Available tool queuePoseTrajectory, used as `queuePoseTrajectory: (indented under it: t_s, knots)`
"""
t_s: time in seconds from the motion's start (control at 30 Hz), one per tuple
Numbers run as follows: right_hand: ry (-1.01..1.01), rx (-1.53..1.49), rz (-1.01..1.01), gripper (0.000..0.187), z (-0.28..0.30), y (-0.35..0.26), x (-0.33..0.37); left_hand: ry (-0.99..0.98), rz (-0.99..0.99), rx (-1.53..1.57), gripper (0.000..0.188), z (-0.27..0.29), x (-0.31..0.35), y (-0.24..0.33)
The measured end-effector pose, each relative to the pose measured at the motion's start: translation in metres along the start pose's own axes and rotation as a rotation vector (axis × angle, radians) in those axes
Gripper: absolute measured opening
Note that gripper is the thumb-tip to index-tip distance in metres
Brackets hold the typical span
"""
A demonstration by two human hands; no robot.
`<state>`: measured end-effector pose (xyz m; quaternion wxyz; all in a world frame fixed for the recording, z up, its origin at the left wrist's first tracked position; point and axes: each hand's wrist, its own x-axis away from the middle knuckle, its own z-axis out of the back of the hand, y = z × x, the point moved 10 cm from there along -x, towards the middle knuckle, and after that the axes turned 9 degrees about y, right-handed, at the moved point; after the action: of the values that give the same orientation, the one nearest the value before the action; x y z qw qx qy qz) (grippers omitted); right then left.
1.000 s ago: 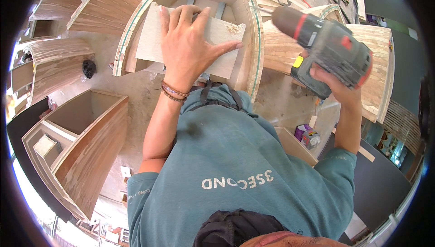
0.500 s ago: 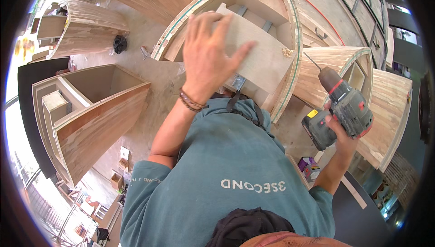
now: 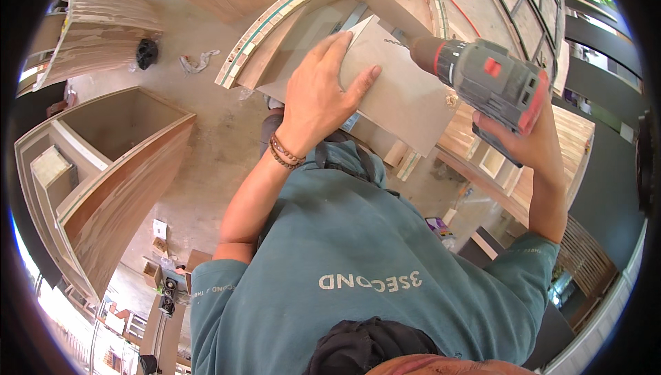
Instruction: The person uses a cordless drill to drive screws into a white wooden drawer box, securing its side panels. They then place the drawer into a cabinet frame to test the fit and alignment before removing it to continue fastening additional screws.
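board (image 3: 403, 96) lies slantwise, partly over the cabinet (image 3: 265, 34), probably stiff and fairly light, best held by opposite edges; left hand (image 3: 317, 89) spreads at its left edge, right hand (image 3: 530, 144) grips the drill (image 3: 482, 76), likely heavy.

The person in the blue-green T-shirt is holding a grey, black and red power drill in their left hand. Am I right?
Not quite: the side is wrong. The head view shows the grey, black and red power drill in the right hand. The blue-green T-shirt is correct.
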<state>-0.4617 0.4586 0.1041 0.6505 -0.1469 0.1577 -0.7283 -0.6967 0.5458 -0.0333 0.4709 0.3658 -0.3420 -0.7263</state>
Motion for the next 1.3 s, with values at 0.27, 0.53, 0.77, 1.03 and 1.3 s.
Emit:
queuePoseTrajectory:
  t_s: [0.27, 0.53, 0.77, 1.03, 1.3]
  knots:
    - [-0.135, 0.085, -0.243, 0.084, 0.002, -0.011, -0.036, -0.087, 0.045, 0.129, 0.070, -0.012, 0.002, -0.011]
    - [-0.201, 0.173, -0.132, 0.080, 0.010, -0.039, -0.052, -0.116, 0.054, 0.167, 0.070, -0.013, -0.002, -0.012]
    - [-0.267, 0.286, -0.041, 0.079, 0.017, -0.042, -0.064, -0.130, 0.036, 0.191, 0.072, -0.014, -0.003, -0.012]
    - [-0.408, 0.317, -0.036, 0.067, 0.008, -0.063, -0.085, -0.091, 0.014, 0.275, 0.074, -0.016, -0.003, -0.014]
    - [-0.597, 0.230, -0.104, 0.056, -0.026, -0.098, -0.109, -0.006, -0.058, 0.553, 0.067, -0.009, -0.004, -0.019]
